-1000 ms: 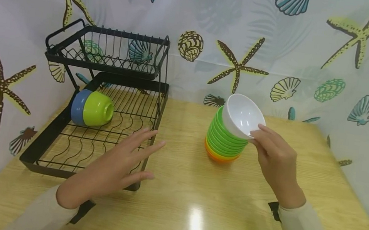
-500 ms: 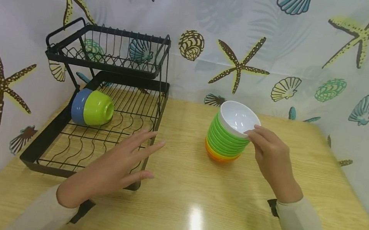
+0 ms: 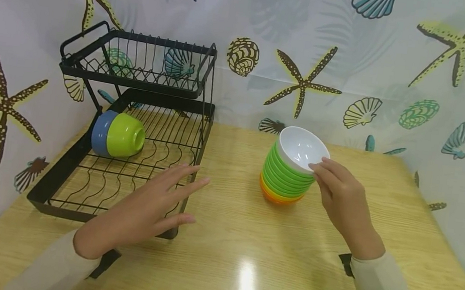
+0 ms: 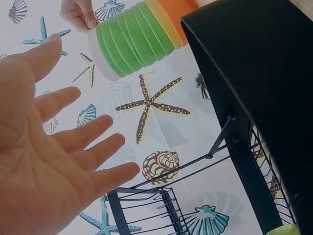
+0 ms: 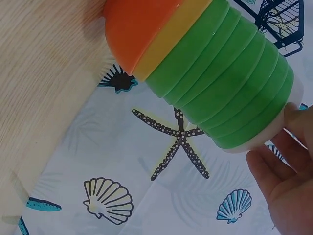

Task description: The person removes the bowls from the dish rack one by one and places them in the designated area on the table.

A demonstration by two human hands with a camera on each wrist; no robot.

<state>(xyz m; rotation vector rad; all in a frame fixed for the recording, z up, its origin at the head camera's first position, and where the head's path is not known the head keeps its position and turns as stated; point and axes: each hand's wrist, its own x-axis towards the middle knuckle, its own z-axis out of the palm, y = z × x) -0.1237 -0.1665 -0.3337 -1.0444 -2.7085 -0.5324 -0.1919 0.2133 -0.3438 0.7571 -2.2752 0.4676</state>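
A white bowl (image 3: 301, 148) sits nested at the top of a stack of several green bowls (image 3: 285, 174), with a yellow bowl and an orange bowl (image 5: 139, 29) at the bottom. My right hand (image 3: 342, 198) pinches the white bowl's near right rim between thumb and fingers. Held out over the front right of the black dish rack (image 3: 60, 213), my left hand (image 3: 144, 209) has its fingers spread and holds nothing. In the rack, a lime green bowl (image 3: 125, 136) lies on its side against a blue bowl (image 3: 102, 133).
The rack's upper tier (image 3: 134, 85) rises at the back left, above the lower wire base. A light wooden table (image 3: 216, 270) bears the rack and the stack. Behind stands a white curtain (image 3: 258, 16) printed with starfish and shells.
The white bowl has come down, tilting level, from above the stack into the top green bowl, with my right hand on its rim. My left hand stays in place.
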